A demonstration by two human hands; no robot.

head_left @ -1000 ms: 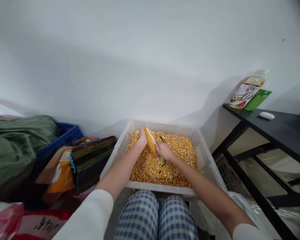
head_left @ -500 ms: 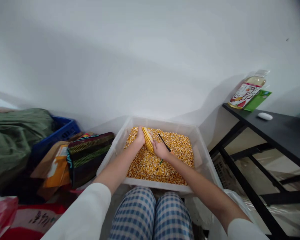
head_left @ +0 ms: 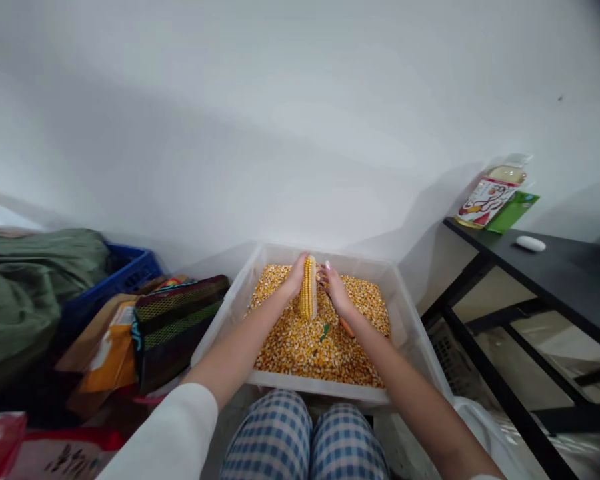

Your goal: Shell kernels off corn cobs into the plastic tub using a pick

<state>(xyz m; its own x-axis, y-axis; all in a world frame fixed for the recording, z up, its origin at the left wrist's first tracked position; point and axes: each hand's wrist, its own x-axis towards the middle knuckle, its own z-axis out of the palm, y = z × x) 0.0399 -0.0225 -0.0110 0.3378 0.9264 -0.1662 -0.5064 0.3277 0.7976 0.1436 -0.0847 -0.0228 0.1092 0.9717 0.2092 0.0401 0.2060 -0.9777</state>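
My left hand (head_left: 296, 275) is closed around a corn cob (head_left: 308, 290), held nearly upright over a bin of loose kernels. Yellow kernels cover the cob's left side, while a pale stripped strip shows on its right. Just to the right of the cob, my right hand (head_left: 336, 291) is open, fingers apart and thumb raised; some kernels seem to be by its fingers. Partly hidden under my right wrist, a tool's orange handle (head_left: 347, 327) lies on the corn kernels (head_left: 300, 353). A small green piece (head_left: 325, 332) rests among them.
The translucent plastic bin (head_left: 410, 313) stands against the white wall, before my knees. At left are a blue crate (head_left: 135, 264) with green cloth, a dark mesh bag (head_left: 180, 327) and cardboard. At right, a black table (head_left: 575, 273) holds a bottle (head_left: 493, 193) and a white oval object (head_left: 531, 243).
The cob has turned more upright and shifted right in my left hand. My right hand has come off the cob and opened beside it, now covering the tool's dark shaft.
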